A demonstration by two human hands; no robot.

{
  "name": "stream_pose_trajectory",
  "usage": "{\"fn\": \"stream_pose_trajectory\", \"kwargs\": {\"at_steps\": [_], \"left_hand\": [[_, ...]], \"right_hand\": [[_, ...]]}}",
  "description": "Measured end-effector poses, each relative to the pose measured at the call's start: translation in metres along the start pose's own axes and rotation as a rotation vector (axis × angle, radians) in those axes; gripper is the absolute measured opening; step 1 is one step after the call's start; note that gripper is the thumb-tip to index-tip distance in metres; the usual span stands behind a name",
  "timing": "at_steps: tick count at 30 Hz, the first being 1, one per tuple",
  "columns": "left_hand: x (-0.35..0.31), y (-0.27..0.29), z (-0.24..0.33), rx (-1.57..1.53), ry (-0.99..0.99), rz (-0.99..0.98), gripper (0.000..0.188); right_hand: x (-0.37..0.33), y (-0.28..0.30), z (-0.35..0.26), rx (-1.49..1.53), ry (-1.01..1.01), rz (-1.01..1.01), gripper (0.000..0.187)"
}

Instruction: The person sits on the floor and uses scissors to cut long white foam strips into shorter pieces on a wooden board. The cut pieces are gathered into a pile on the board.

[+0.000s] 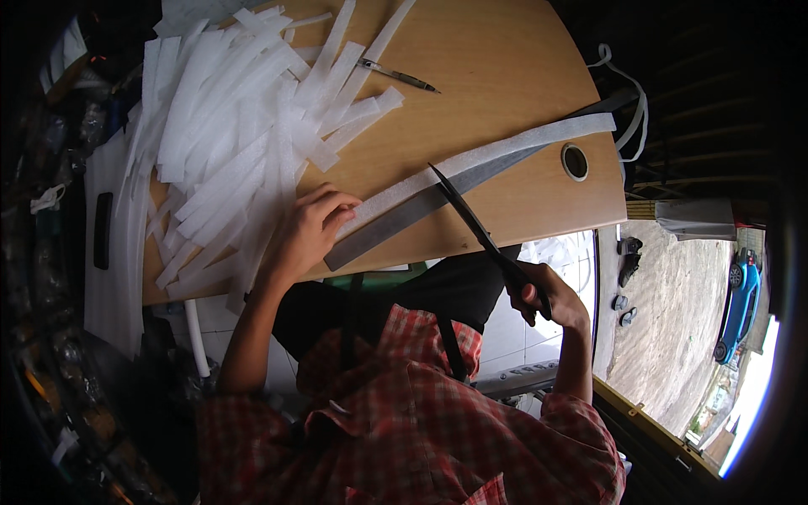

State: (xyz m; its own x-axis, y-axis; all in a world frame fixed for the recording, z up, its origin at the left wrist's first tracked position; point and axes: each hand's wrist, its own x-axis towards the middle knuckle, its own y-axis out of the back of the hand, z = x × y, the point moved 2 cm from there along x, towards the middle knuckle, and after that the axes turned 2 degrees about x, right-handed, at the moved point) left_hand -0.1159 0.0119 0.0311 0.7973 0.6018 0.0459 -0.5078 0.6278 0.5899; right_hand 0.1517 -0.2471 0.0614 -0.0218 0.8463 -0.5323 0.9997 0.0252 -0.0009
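My right hand grips a pair of black scissors by the handles. Their blades reach up and to the left, with the tip over a long white foam strip. At the strip's left end, the bent fingers of my left hand hold it against the table. A flat, dark grey strip lies partly beneath the foam, running the same slanting way. Whether the blades are parted around the foam cannot be made out.
Many loose white foam strips are heaped on the wooden table at left, some hanging over its edge. A pen lies beside the heap. The tabletop has a round grommet hole at right. A white band dangles past the right edge.
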Motion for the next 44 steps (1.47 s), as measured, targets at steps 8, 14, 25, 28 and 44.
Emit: {"fn": "stream_pose_trajectory", "kwargs": {"at_steps": [8,14,25,28,44], "left_hand": [[0.0,0.0,0.0,-0.017,0.003,0.028,0.014],[0.0,-0.002,0.004,-0.001,0.008,0.016,0.014],[0.0,-0.001,0.007,0.065,-0.051,0.009,0.013],[-0.002,-0.002,0.005,0.044,-0.042,0.037,0.013],[0.039,0.118,0.071,0.52,-0.315,0.775,0.018]], "right_hand": [[-0.007,0.006,-0.005,0.063,-0.009,0.077,0.085],[-0.005,0.001,0.004,0.061,-0.007,0.071,0.084],[-0.002,0.004,0.005,-0.072,-0.021,0.113,0.073],[0.0,0.003,0.005,-0.14,-0.029,0.174,0.071],[0.002,-0.047,0.006,0.358,0.219,-0.066,0.087]]}}
